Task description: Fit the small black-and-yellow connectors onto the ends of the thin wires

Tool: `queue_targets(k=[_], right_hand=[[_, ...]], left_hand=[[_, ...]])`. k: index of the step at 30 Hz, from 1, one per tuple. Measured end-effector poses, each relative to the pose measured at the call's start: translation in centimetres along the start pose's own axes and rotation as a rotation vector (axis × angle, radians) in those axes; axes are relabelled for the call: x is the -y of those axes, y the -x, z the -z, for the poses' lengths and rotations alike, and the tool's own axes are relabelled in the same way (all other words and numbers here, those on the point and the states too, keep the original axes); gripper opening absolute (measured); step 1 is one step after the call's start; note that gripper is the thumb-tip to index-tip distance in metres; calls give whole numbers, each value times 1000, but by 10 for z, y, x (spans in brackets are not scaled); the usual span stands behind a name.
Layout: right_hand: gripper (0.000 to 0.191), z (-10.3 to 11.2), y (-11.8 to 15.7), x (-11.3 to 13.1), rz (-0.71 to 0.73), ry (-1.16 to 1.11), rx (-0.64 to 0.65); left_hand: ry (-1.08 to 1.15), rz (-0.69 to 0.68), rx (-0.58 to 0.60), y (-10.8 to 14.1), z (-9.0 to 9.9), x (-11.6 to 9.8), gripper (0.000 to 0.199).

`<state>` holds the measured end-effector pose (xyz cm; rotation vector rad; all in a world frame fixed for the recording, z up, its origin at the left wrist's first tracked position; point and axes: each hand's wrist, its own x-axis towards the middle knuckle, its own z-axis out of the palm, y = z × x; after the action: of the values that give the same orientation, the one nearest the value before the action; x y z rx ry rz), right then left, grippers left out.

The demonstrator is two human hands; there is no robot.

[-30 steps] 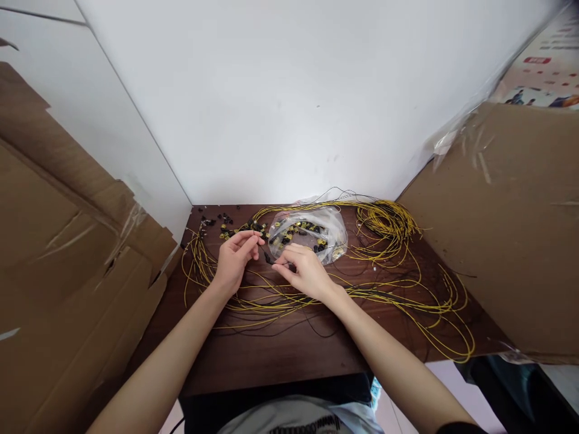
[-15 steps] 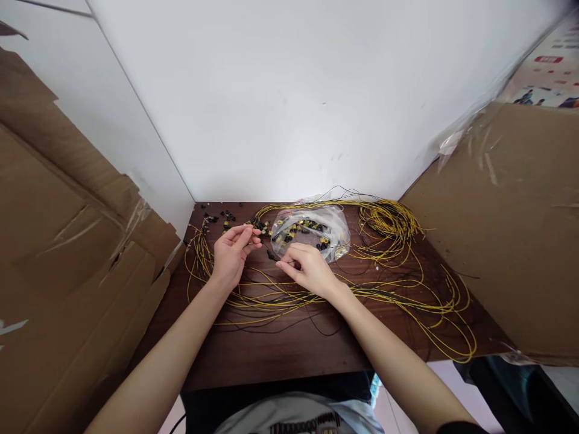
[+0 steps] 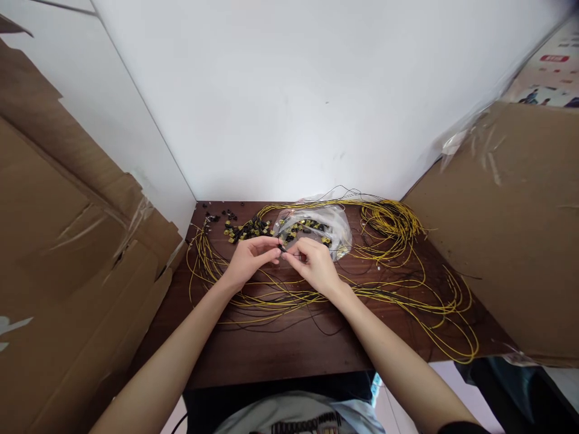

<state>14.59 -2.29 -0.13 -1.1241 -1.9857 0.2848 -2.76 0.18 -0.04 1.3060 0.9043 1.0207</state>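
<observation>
Above the dark wooden table, my left hand and my right hand meet fingertip to fingertip. Between them is a small black connector with a thin black wire, partly covered by the fingers. The right thumb and forefinger pinch the connector's near side. The left thumb and fingers close on its other side. Just beyond the hands lies a clear plastic bag with several small black and yellow parts in it. A pile of black and yellow connectors sits behind my left hand.
Yellow and black wires run across the table under my forearms. A coiled wire bundle lies at back right. Cardboard walls flank both sides, and a white wall stands behind. Tiny black bits lie at back left.
My left hand has moved right to meet my right hand, and its fingers now close at the black connector. The connector pile behind it shows more. My right hand has barely moved.
</observation>
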Motion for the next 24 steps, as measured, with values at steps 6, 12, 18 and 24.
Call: queue_targets(k=[6, 12, 18, 24], right_hand=[[19, -1, 0, 2, -18, -18, -8], [21, -3, 0, 3, -60, -36, -37], [22, -2, -1, 2, -74, -39, -32], [22, -1, -1, -1, -101, -7, 12]], left_hand=[[9, -24, 30, 1, -1, -1, 23], [20, -40, 58, 1, -3, -1, 19], [107, -27, -20, 1, -3, -1, 22], [132, 16, -138, -1, -4, 0, 24]])
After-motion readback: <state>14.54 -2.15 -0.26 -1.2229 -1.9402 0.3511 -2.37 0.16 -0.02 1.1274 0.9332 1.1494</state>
